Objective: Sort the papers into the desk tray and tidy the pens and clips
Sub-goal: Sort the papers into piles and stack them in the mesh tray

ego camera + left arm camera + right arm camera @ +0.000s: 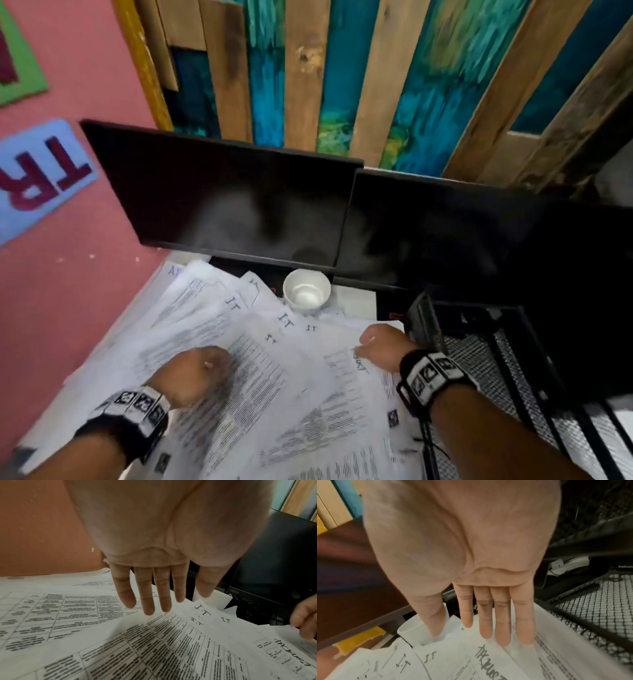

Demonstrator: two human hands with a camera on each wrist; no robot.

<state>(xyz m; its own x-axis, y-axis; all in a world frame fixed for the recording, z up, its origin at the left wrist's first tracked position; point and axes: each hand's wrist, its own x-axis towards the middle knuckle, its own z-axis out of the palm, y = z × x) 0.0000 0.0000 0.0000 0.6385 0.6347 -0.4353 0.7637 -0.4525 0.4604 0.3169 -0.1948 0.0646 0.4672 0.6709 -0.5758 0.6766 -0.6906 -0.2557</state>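
Observation:
Many printed and handwritten papers (pixel 274 377) lie fanned and overlapping across the desk. My left hand (pixel 202 368) hovers over the tabled sheets on the left, fingers straight and pointing down at the papers (pixel 120 642); in the left wrist view this hand (pixel 176 601) holds nothing. My right hand (pixel 376 344) is at the pile's right side, next to the black mesh desk tray (pixel 496 377). Its straight fingers (pixel 501 635) reach down to a handwritten sheet (pixel 488 660); I cannot tell if they touch it. No pens or clips show.
A white cup (pixel 306 291) stands on the desk behind the papers, below two dark monitors (pixel 239 205). A pink wall (pixel 68 291) bounds the desk on the left. The mesh tray (pixel 599 601) fills the right side.

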